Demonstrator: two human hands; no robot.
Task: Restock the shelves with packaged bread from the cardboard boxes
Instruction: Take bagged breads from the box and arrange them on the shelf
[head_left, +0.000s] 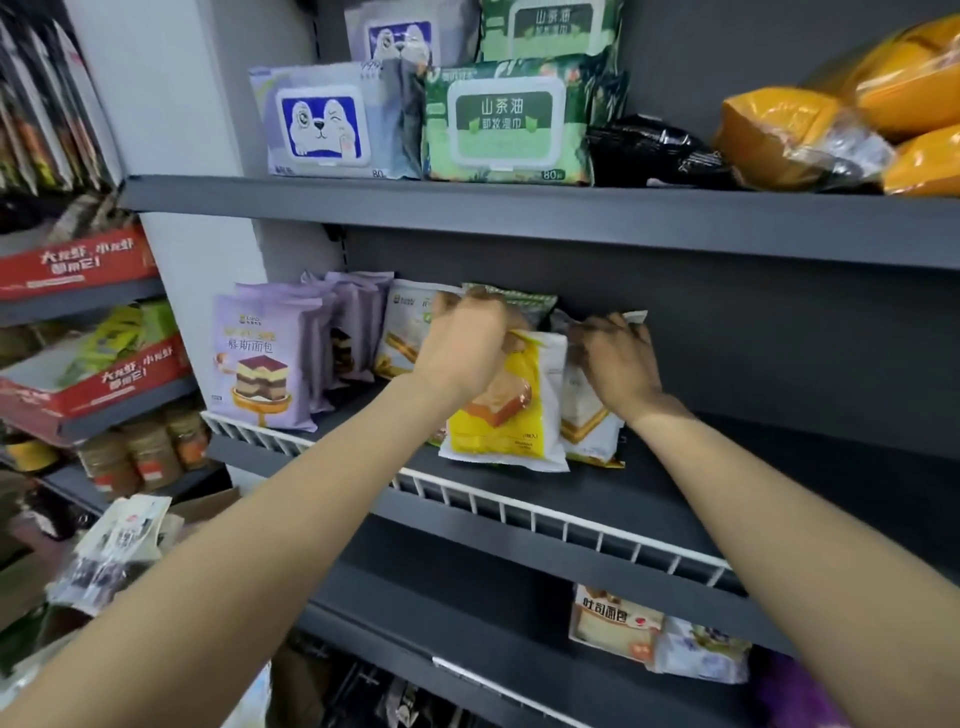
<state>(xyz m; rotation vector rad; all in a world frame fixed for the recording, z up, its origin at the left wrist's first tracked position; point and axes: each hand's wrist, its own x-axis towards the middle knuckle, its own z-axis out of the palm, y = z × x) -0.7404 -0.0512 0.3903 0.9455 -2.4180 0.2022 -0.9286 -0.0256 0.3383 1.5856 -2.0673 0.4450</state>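
Far left: side rack cut off by frame edge, two red cartons (78, 262) stacked on separate shelves, print blurred. Below them three brown jars (143, 460), labels unreadable. Bottom left: a loose pale packet (117, 545) over what looked like a cardboard box (208, 506), mostly hidden by the left forearm.

Middle shelf (727, 467), white wire rail along the front. Left end: purple bread packs (257, 358) standing upright in two rows; front row showed two faces, back row count unclear, hidden behind. Next: a white bread pack (402, 332) upright, right half covered by the left hand (467, 348). Left grip clenched on the top edge of the yellow bread pack (498, 415), which stood upright on the shelf just behind the rail. A green-topped pack (519, 299) behind it, only its top strip visible.

Right hand (618, 358), grip curled around the top of a white-and-gold bread pack (587, 421) just beside the yellow one, touching it; upper part motion-blurred. Rest of the shelf to the right bare dark metal.

Top shelf: two blue-and-white wipe packs (319, 122), two green wipe packs (506, 122), one black bag (649, 150), three orange wrapped loaves (779, 137), the rightmost cut off.

Lower shelf, right: one toast pack (615, 618) and one pale pack (701, 652), partly under the shelf above.
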